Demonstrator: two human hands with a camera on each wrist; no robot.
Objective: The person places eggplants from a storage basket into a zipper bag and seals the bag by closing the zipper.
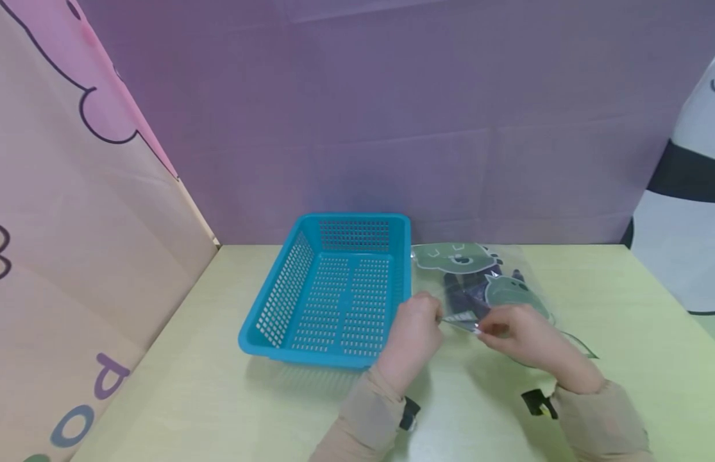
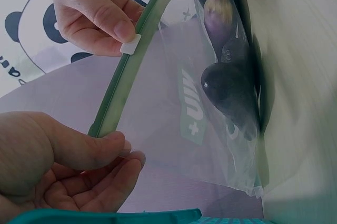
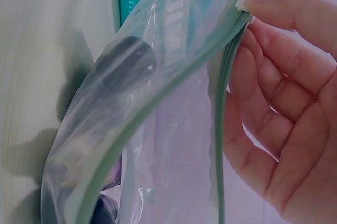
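Note:
A clear zip bag (image 2: 179,103) with a green zip strip and printed green shapes lies on the table, several dark purple eggplants (image 2: 226,95) inside it. At the strip's left end, my left hand (image 1: 413,333) pinches the bag's corner between thumb and fingers. My right hand (image 1: 524,333) pinches the small white slider (image 2: 130,44) on the strip, thumb against it. In the right wrist view, the bag's mouth gapes on the side of the slider away from my left hand. Part of the bag is hidden behind my hands in the head view.
A blue perforated basket (image 1: 247,337) stands just left of the bag, and my left hand is close by its right wall. The pale yellow-green table (image 1: 190,391) meets a purple cloth backdrop (image 1: 392,115). Printed cloths hang at both sides.

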